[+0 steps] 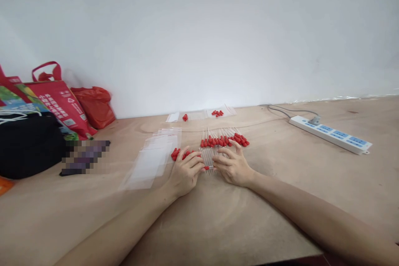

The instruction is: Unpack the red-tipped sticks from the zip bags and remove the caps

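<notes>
My left hand (186, 171) is closed, its fingertips pinching a red rubber bulb (206, 168). From the other side my right hand (233, 166) pinches a thin clear glass tube (211, 167), whose end meets the bulb; how far it sits inside I cannot tell. Under and between the hands lie several bare clear tubes (207, 156) side by side. Just beyond them is a row of droppers (220, 140), red bulbs toward me and tubes pointing away. A small pile of loose red bulbs (176, 153) is partly hidden behind my left hand.
Overlapping clear zip bags (149, 164) lie left of my hands. Near the wall are more bags with red bulbs (217, 113) on them. A white power strip (330, 134) with a plugged-in cable is at right. Shopping bags (59, 108) and a blurred dark object (85, 158) sit left.
</notes>
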Demonstrator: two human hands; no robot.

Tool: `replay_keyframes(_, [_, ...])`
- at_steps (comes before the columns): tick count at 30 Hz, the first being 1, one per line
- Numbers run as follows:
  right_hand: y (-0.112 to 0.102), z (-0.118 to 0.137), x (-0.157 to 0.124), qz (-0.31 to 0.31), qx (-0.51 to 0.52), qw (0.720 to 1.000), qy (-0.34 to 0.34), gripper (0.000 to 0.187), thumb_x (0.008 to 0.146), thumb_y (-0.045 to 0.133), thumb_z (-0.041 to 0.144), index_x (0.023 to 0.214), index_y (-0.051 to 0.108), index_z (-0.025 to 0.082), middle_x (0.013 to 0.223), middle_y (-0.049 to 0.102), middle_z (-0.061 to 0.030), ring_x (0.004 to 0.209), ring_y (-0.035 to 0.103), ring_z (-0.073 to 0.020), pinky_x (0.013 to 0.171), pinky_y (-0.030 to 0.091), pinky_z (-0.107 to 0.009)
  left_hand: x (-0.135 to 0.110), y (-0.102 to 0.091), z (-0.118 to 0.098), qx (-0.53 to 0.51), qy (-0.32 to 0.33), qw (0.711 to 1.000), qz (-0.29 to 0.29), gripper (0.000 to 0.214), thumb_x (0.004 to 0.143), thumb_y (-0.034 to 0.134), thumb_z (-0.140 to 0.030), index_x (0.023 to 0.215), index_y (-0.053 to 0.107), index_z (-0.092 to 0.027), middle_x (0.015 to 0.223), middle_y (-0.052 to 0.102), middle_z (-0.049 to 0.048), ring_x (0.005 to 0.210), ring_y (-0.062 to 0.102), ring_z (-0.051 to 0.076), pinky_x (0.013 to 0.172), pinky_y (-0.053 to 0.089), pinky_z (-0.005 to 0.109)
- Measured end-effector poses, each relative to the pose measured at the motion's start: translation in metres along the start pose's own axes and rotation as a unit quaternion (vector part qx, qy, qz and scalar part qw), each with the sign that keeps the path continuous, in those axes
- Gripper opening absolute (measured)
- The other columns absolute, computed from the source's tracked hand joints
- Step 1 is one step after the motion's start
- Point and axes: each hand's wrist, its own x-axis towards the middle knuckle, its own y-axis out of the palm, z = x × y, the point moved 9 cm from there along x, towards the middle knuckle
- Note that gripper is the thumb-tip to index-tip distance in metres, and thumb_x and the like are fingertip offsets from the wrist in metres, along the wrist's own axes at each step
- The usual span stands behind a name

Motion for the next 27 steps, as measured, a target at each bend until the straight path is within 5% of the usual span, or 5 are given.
replay_keyframes(5, [-0.01, -0.01, -0.006, -0.035, 0.016, 0.999, 0.009, 0.017, 0.083, 0.048, 0.024, 0.074, 0.063, 0.023, 0.086, 0.065, 0.0039, 0.09, 0.051, -0.0149, 0.096, 0.019, -0.042, -0.005, -0.009, 0.007, -0.008, -0.001, 1.0, -0.019, 0.022, 0.085, 0.04, -0.012, 0.076, 0.058, -0.02, 0.079, 0.066, -0.0008, 0.093, 0.057, 0.016, 0.097, 0.029, 0.041])
replay_keyframes(12, [-0.004, -0.076, -0.025, 0.011, 0.096, 0.962, 0.254, 0.025, 0.087, 0.041, 0.031, 0.094, 0.064, 0.023, 0.071, 0.062, -0.0015, 0.066, 0.055, -0.0118, 0.068, 0.037, -0.028, -0.017, -0.03, 0.058, -0.024, -0.135, 0.985, -0.109, 0.017, 0.085, 0.043, -0.02, 0.087, 0.06, -0.018, 0.081, 0.057, 0.0041, 0.075, 0.055, 0.014, 0.068, 0.047, 0.027])
replay_keyframes(19, [0.025, -0.076, -0.03, 0.121, 0.109, 0.95, 0.266, 0.032, 0.085, 0.035, 0.018, 0.11, 0.055, 0.017, 0.084, 0.063, -0.0062, 0.074, 0.057, -0.0149, 0.064, 0.038, -0.026, -0.036, -0.029, 0.119, 0.009, -0.289, 0.95, -0.115, 0.028, 0.079, 0.041, -0.022, 0.098, 0.059, -0.013, 0.083, 0.053, 0.0065, 0.076, 0.056, 0.016, 0.07, 0.048, 0.029])
replay_keyframes(23, [0.019, -0.076, -0.029, 0.099, 0.087, 0.951, 0.281, 0.017, 0.081, 0.044, 0.02, 0.088, 0.059, 0.019, 0.075, 0.065, -0.0016, 0.069, 0.057, -0.0136, 0.069, 0.033, -0.027, -0.047, -0.021, 0.137, -0.023, -0.353, 0.933, -0.073, 0.03, 0.074, 0.048, -0.03, 0.099, 0.055, -0.015, 0.077, 0.058, 0.0032, 0.066, 0.055, 0.015, 0.057, 0.047, 0.026])
replay_keyframes(27, [0.017, -0.069, -0.024, 0.07, 0.038, 0.959, 0.27, 0.016, 0.08, 0.045, 0.017, 0.076, 0.061, 0.02, 0.069, 0.065, -0.0008, 0.066, 0.056, -0.013, 0.069, 0.028, -0.028, -0.046, -0.017, 0.135, -0.022, -0.361, 0.931, -0.05, 0.025, 0.072, 0.051, -0.038, 0.087, 0.056, -0.018, 0.074, 0.062, 0.0018, 0.069, 0.056, 0.017, 0.064, 0.046, 0.028])
